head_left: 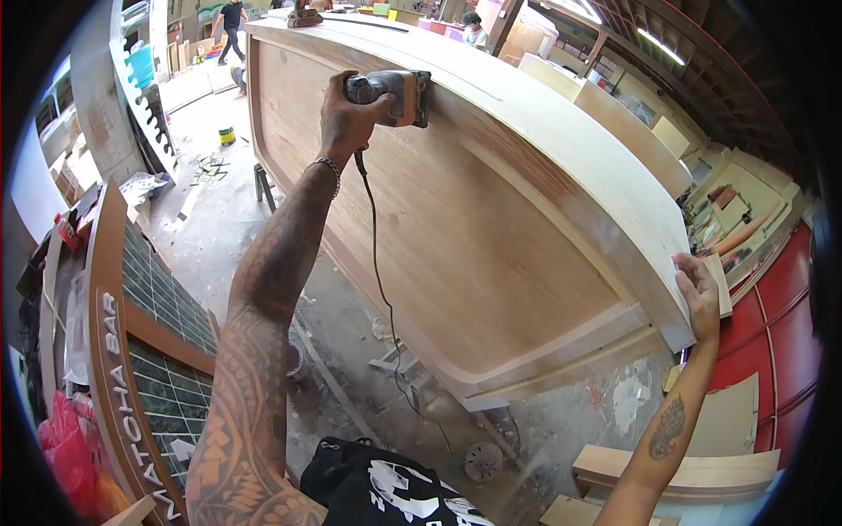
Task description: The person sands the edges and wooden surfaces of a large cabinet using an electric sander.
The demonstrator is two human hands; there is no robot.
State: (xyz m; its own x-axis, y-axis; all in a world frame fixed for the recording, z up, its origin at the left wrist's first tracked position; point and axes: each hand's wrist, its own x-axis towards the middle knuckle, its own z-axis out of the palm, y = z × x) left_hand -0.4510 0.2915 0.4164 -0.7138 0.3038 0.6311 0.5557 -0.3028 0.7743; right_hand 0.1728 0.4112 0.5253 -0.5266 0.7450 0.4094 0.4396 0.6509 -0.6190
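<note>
A large wooden counter [491,237] with a recessed panel and a pale top edge stands tilted in front of me. My left hand [346,118] is wrapped round an electric sander [405,98], whose pad lies against the upper frame of the panel. From the sander a dark power cord [379,263] hangs down toward the floor. At the counter's near right end, my right hand [699,294] grips the corner, with its fingers bent over the edge.
To the left leans a brown sign board [114,368] lettered "MATCHA BAR" beside dark tiles. Cut boards [684,469] lie at the lower right, near a red surface [781,324]. On the floor behind are a yellow can [227,136] and scraps. Another person [231,31] walks at the back.
</note>
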